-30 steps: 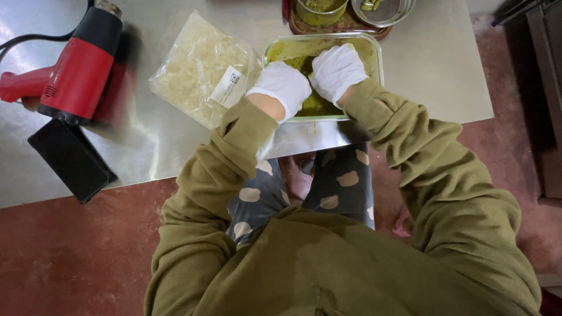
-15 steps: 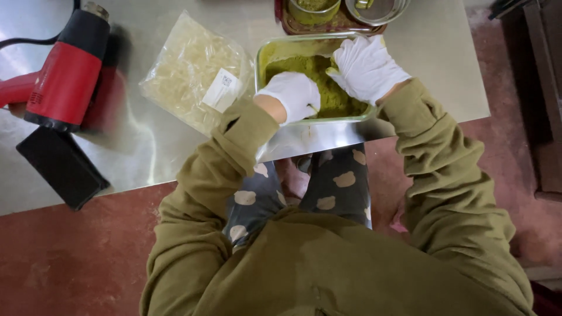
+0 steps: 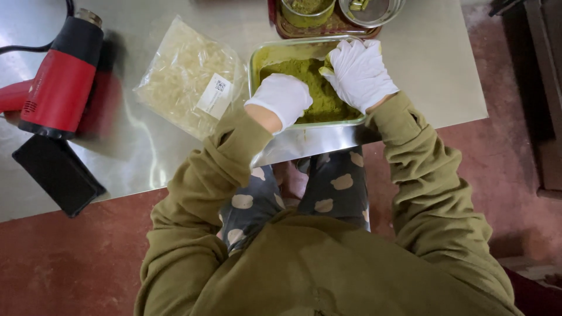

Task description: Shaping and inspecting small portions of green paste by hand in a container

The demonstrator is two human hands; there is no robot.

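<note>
The metal tray (image 3: 256,58) stands at the near edge of the steel table (image 3: 433,76), right in front of the person, and it is filled with a green powder (image 3: 319,88) that is heaped toward the near right part. Both hands wear white gloves and are inside the tray. The left hand (image 3: 281,98) rests on the powder at the near left side, with the fingers curled under into a loose fist; what it may hold inside I cannot tell. The right hand (image 3: 358,71) lies on the powder at the right side of the tray, palm down with the fingers spread fairly wide, and its fingertips (image 3: 339,52) reach toward the far rim. The two hands are near each other but do not touch.

Just to the left of the tray lies a clear plastic bag (image 3: 187,76) of pale small pieces with a white label on it. Beyond the tray, at the far edge, a dark red tray (image 3: 328,26) carries a round cup (image 3: 307,10) with green content and a round metal sieve (image 3: 374,9). Well to the left lies a red and black heat gun (image 3: 61,76), and near it a flat black object (image 3: 55,172) rests at the table edge
</note>
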